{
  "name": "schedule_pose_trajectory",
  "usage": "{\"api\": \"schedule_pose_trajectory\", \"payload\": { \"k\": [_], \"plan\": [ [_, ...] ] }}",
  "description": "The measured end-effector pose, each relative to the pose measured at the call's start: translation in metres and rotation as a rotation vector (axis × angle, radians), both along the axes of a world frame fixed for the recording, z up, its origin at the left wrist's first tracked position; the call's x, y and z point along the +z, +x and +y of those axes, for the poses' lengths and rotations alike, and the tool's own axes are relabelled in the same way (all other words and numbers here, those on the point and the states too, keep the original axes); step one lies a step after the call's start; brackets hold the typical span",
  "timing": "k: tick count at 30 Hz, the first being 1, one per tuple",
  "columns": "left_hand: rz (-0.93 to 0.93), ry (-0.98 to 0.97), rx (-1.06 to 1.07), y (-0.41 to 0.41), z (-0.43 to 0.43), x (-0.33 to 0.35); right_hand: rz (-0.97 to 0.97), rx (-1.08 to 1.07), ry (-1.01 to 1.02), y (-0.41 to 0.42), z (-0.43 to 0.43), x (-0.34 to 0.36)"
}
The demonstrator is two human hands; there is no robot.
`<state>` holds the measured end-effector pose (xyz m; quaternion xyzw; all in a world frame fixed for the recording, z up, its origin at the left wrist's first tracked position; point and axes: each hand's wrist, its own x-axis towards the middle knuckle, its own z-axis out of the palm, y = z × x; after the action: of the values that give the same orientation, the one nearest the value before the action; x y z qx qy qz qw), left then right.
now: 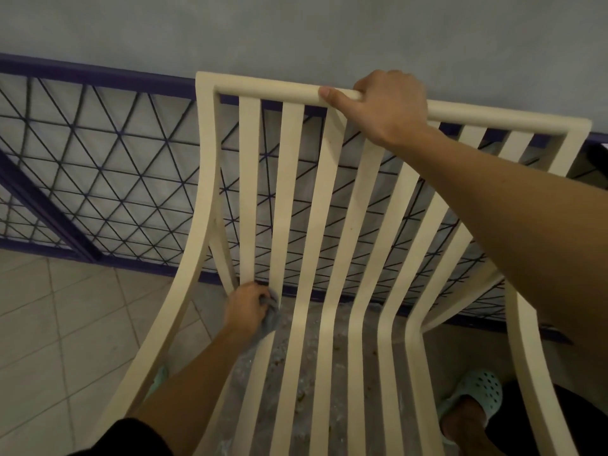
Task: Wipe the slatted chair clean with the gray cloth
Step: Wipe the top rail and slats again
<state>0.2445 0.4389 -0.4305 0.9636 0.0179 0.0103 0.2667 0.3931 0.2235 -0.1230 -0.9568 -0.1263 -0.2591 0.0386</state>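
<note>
A cream slatted chair (289,199) fills the view, its backrest leaning away from me and its seat slats running down toward the bottom edge. My right hand (385,110) grips the round top rail of the backrest, thumb along the front of the rail. My left hand (248,307) holds the bunched gray cloth (271,315) and presses it on the leftmost slat, low down where the backrest bends into the seat. Most of the cloth is hidden under my fingers.
A dark blue metal railing (98,179) with a triangular grid stands right behind the chair, a grey wall (296,34) beyond it. Pale floor tiles (65,340) lie to the left. My foot in a mint clog (477,396) stands at the lower right beside the chair.
</note>
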Motion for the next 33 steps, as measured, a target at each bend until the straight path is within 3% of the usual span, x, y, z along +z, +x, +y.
{"api": "schedule_pose_trajectory", "payload": {
  "k": [6, 8, 13, 21, 26, 29, 33],
  "plan": [
    [-0.094, -0.248, 0.004, 0.021, 0.000, 0.038, 0.008, -0.006, -0.003, 0.000, 0.000, 0.000],
    [-0.168, -0.195, 0.074, 0.031, 0.004, 0.066, 0.005, -0.010, 0.008, 0.000, 0.001, 0.000],
    [-0.507, -0.314, 0.058, 0.054, -0.006, 0.161, 0.015, -0.013, -0.001, 0.001, 0.000, 0.000],
    [-0.838, -0.597, 0.089, 0.075, -0.059, 0.258, 0.019, 0.017, -0.018, -0.002, -0.001, 0.004],
    [-0.786, -0.723, 0.077, 0.079, -0.106, 0.257, 0.117, 0.059, 0.086, 0.000, -0.006, 0.009],
    [-0.738, -0.813, 0.041, 0.072, -0.112, 0.245, 0.115, 0.103, 0.012, 0.000, -0.011, 0.012],
    [-0.714, -0.695, 0.137, 0.072, -0.100, 0.232, 0.136, 0.119, -0.010, 0.000, -0.008, 0.012]
  ]
}}
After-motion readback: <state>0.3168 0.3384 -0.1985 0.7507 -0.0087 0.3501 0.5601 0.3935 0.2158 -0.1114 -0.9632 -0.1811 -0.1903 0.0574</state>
